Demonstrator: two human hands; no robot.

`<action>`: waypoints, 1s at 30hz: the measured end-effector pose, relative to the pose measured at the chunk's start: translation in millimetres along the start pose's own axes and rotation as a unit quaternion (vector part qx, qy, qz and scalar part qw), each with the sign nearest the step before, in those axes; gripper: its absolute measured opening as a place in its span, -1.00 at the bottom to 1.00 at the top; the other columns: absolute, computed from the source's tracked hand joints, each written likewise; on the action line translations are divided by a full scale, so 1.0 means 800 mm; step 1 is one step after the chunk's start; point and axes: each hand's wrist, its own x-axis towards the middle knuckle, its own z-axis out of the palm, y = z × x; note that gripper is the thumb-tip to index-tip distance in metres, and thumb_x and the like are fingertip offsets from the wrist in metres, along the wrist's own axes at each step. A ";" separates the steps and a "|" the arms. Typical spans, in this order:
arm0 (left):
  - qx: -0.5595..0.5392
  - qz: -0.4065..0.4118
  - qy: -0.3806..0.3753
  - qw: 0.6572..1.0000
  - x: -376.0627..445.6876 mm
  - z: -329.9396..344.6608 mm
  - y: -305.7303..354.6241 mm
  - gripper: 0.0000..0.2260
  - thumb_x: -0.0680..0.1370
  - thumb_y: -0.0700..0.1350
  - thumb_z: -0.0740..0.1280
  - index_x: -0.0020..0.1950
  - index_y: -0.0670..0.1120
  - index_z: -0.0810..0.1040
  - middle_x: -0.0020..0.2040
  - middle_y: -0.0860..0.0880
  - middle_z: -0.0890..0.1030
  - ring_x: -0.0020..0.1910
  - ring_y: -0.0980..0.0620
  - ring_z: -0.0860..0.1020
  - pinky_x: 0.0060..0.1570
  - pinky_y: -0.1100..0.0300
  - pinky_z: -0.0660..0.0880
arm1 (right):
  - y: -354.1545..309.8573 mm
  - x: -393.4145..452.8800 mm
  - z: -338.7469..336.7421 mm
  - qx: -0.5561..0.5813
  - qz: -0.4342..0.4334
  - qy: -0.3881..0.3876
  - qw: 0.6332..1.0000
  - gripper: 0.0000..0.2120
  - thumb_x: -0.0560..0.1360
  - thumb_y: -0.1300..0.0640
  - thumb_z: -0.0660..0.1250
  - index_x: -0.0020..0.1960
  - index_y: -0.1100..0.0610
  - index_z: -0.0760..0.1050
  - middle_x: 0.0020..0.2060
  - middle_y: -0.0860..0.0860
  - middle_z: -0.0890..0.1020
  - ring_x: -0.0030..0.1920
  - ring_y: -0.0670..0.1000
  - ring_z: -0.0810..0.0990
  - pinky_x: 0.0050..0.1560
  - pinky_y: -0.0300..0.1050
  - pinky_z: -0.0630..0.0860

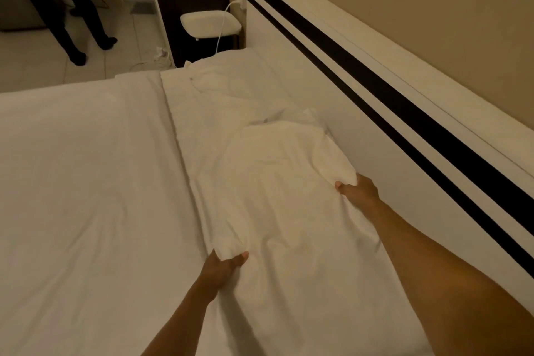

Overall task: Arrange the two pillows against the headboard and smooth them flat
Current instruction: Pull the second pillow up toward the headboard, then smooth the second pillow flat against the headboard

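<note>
A white pillow (277, 170) lies flat on the bed beside the white headboard (361, 113), which carries two black stripes. My left hand (224, 269) grips the pillow's near left corner. My right hand (359, 191) pinches its near right corner, close to the headboard. A second white pillow (228, 78) lies crumpled farther along, at the bed's far end, also near the headboard.
A white duvet (86, 167) covers the left part of the bed. Past the bed's far end stands a dark bedside unit with a white device (209, 23) and a cable. A person's dark-trousered legs (72, 14) stand on the tiled floor at the far left.
</note>
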 end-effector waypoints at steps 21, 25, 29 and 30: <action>0.021 -0.042 -0.032 0.998 0.117 0.160 -0.086 -0.40 0.42 -0.05 0.51 0.40 -0.15 0.39 0.29 -0.11 0.56 0.17 -0.06 0.53 0.14 0.15 0.46 | 0.110 0.182 0.012 -0.182 0.023 0.059 0.981 -0.47 0.53 0.05 0.29 0.37 0.31 0.25 0.25 0.32 0.48 0.23 0.35 0.48 0.18 0.18 0.46; 0.037 -0.046 -0.016 0.998 0.131 0.161 -0.102 -0.22 0.37 0.01 0.54 0.47 -0.16 0.26 0.40 -0.12 0.45 0.34 -0.14 0.45 0.33 0.02 0.42 | 0.130 0.165 0.026 -0.269 -0.047 0.114 0.955 -0.47 0.56 0.07 0.24 0.43 0.30 0.21 0.27 0.36 0.44 0.27 0.36 0.43 0.28 0.20 0.37; 0.049 -0.037 0.024 0.998 0.125 0.154 -0.091 -0.01 0.32 0.10 0.55 0.53 -0.17 0.04 0.48 -0.16 0.32 0.42 -0.19 0.36 0.38 -0.03 0.37 | 0.145 0.124 0.046 -0.294 -0.077 0.168 0.938 -0.49 0.59 0.06 0.18 0.48 0.21 0.20 0.37 0.33 0.33 0.35 0.32 0.33 0.38 0.17 0.26; 0.053 -0.020 0.027 0.998 0.127 0.149 -0.086 0.01 0.35 0.11 0.52 0.56 -0.16 -0.05 0.52 -0.16 0.26 0.46 -0.19 0.31 0.42 -0.04 0.33 | 0.148 0.114 0.050 -0.299 -0.084 0.171 0.935 -0.49 0.59 0.05 0.17 0.49 0.20 0.20 0.42 0.32 0.28 0.40 0.30 0.28 0.40 0.17 0.23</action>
